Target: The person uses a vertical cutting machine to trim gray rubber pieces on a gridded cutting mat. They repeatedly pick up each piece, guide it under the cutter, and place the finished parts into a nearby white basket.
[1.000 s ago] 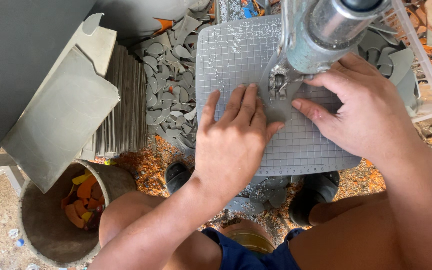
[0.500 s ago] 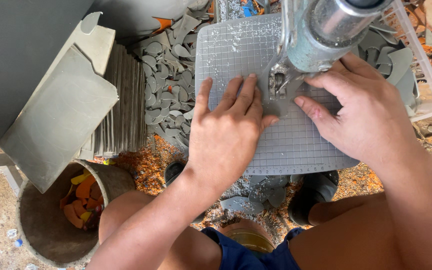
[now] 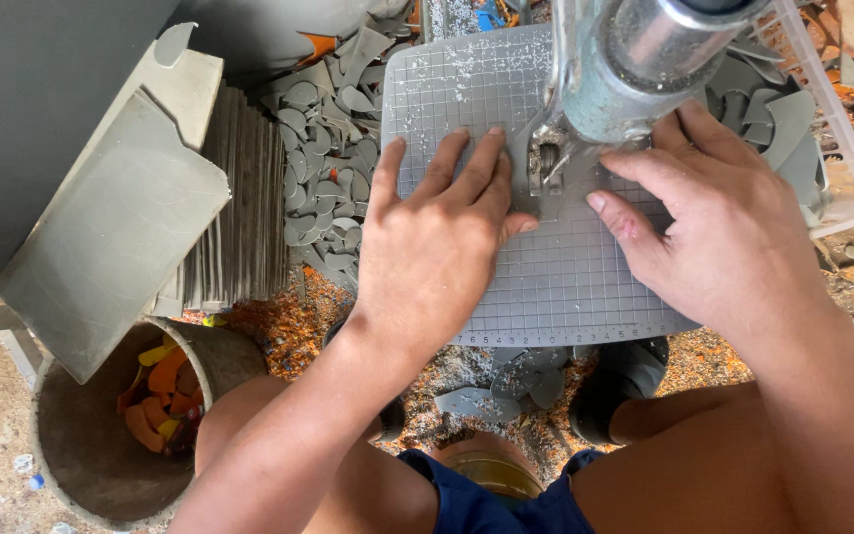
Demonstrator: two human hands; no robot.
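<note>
My left hand (image 3: 437, 252) lies flat, fingers spread, on the gridded mat (image 3: 555, 287); my right hand (image 3: 714, 227) presses beside it, fingers loosely open. Between them they pin a grey sheet (image 3: 516, 183) under the press head (image 3: 635, 64). Step in hand, as I judge: positioning for a cut. Next move calls for steady pressure, fingertips clear. Cut pieces (image 3: 323, 158) lie left.
</note>
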